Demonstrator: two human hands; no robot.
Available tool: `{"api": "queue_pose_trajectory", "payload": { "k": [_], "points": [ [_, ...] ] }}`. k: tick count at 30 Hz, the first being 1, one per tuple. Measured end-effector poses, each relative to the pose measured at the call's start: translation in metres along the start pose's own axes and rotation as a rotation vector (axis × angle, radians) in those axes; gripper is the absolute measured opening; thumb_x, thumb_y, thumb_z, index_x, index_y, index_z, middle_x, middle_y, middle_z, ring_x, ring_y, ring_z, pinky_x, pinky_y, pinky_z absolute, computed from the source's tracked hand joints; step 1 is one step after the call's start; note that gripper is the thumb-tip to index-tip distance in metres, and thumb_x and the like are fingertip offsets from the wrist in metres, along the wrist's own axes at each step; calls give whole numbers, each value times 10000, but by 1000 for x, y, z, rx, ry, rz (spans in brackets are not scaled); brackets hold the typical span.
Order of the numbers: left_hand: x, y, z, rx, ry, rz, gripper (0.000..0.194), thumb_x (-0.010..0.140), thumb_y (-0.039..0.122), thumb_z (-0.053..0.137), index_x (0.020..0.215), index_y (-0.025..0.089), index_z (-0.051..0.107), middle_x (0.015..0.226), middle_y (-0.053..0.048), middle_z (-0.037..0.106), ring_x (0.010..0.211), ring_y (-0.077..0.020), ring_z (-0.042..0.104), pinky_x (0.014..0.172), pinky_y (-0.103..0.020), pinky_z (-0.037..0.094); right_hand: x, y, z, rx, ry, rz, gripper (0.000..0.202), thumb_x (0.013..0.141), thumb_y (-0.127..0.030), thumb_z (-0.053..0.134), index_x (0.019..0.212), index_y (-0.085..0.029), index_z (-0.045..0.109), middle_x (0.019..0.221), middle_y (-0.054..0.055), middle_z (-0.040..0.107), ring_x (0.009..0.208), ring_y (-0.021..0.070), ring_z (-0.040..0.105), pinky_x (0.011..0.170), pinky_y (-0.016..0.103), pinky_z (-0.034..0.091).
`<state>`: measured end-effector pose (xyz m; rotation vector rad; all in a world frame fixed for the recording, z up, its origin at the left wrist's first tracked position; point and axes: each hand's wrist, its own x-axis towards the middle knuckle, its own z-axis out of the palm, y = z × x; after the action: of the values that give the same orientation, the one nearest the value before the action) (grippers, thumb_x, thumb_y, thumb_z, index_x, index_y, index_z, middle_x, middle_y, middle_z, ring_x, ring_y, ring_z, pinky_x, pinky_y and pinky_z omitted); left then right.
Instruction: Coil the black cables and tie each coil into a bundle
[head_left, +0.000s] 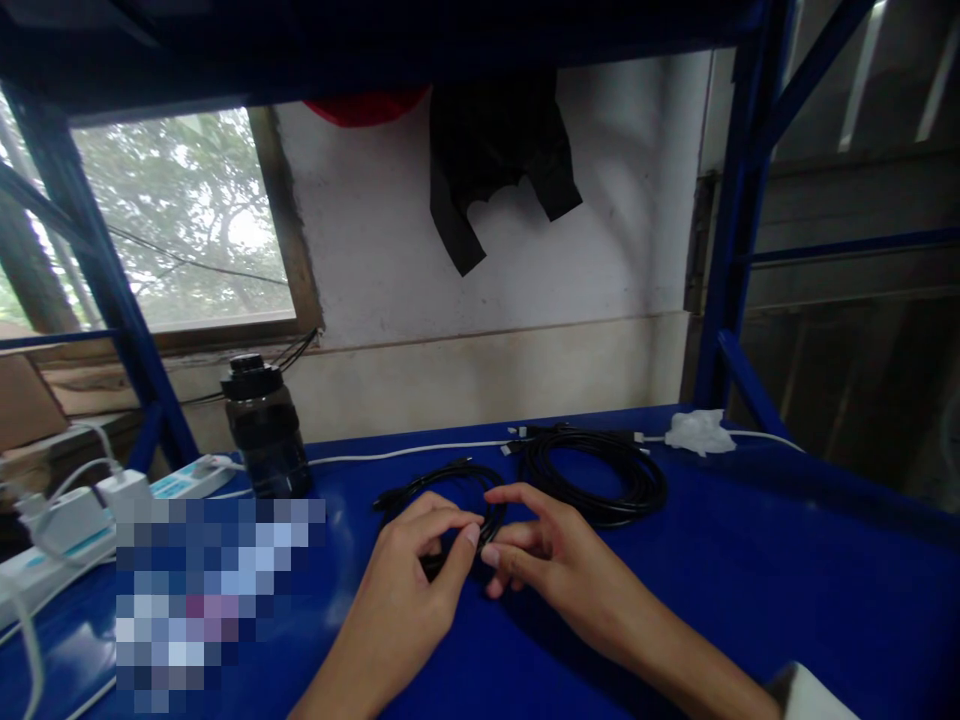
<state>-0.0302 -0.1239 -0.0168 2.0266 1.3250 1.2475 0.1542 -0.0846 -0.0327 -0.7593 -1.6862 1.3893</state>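
Observation:
A small coil of black cable (486,480) lies on the blue tabletop (720,590), its near side partly hidden by my hands. My left hand (416,570) is closed on this coil, thumb and forefinger pinched together at its right part. From the other side my right hand (551,550) meets the same spot; its thumb and curled lower fingers close on the cable, while the forefinger stays raised. Whether a small tie sits between the fingertips is hard to make out. Just behind the right hand rests a larger coil of black cable (652,490) with light connectors at its upper left.
A dark water bottle (262,430) stands at the back left, near white power strips (191,478) with plugs. Crumpled white plastic (701,432) lies at the back right on a white cord (412,449). Blue rack posts (731,250) frame the table; a blurred patch covers the left.

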Motion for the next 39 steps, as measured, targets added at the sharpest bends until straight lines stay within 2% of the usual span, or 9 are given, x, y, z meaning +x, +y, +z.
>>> {"api": "queue_pose_trajectory", "payload": {
  "k": [5, 8, 11, 16, 23, 27, 31, 39],
  "points": [
    [1, 0, 1, 6, -5, -10, 283, 1003, 398, 590, 1077, 231, 806, 1049, -91, 743, 876, -214, 695, 787, -324, 552, -1, 0, 0, -3, 0, -4, 489, 888, -304, 700, 1297, -146, 482, 737, 36, 772, 715, 200, 710, 699, 307, 485],
    [1, 0, 2, -14, -22, -43, 300, 1010, 413, 575, 1116, 242, 798, 1013, -73, 767, 818, -203, 696, 800, -333, 559, -1, 1, 0, -9, -10, -1, 489, 896, -319, 710, 1297, -154, 484, 747, 33, 770, 724, 202, 713, 702, 309, 483],
    [0, -1, 3, -29, -17, -88, 315, 999, 424, 589, 1160, 233, 780, 1046, -75, 783, 848, -216, 722, 805, -332, 565, 0, 2, -1, -19, -17, -9, 481, 905, -323, 711, 1297, -160, 485, 762, 34, 771, 737, 202, 715, 703, 308, 483],
    [0, -2, 3, 19, -23, -122, 332, 981, 446, 598, 1146, 211, 765, 1066, -92, 786, 760, -209, 724, 690, -306, 545, -1, 3, -1, -12, -20, -17, 457, 912, -309, 701, 1287, -163, 486, 774, 38, 771, 743, 199, 711, 699, 303, 484],
    [1, -2, 3, 118, 47, -78, 299, 973, 450, 584, 986, 196, 741, 950, -69, 727, 615, -150, 610, 592, -278, 454, 0, 4, 0, -24, -14, -25, 433, 929, -315, 680, 1289, -173, 485, 763, 25, 763, 729, 198, 712, 695, 303, 482],
    [2, -2, 3, 157, 17, -107, 305, 991, 463, 550, 924, 200, 688, 895, -44, 695, 598, -139, 565, 565, -272, 390, 0, 4, -1, -47, -20, -26, 415, 939, -315, 670, 1285, -175, 491, 768, 29, 766, 742, 204, 717, 705, 309, 484],
    [1, -6, 3, 142, -39, -144, 329, 1003, 490, 521, 929, 206, 669, 717, -11, 651, 571, -150, 544, 555, -274, 349, 0, 6, -1, -73, -18, -27, 400, 943, -293, 661, 1292, -180, 501, 765, 27, 768, 749, 205, 715, 709, 310, 485],
    [1, -8, 2, 83, -81, -187, 349, 1000, 508, 517, 944, 205, 680, 602, 17, 573, 543, -155, 513, 540, -278, 314, -2, 5, -1, -94, -43, -56, 119, 964, -227, 620, 1071, -196, 581, 765, 19, 748, 731, 179, 693, 681, 275, 464]
  ]
}}
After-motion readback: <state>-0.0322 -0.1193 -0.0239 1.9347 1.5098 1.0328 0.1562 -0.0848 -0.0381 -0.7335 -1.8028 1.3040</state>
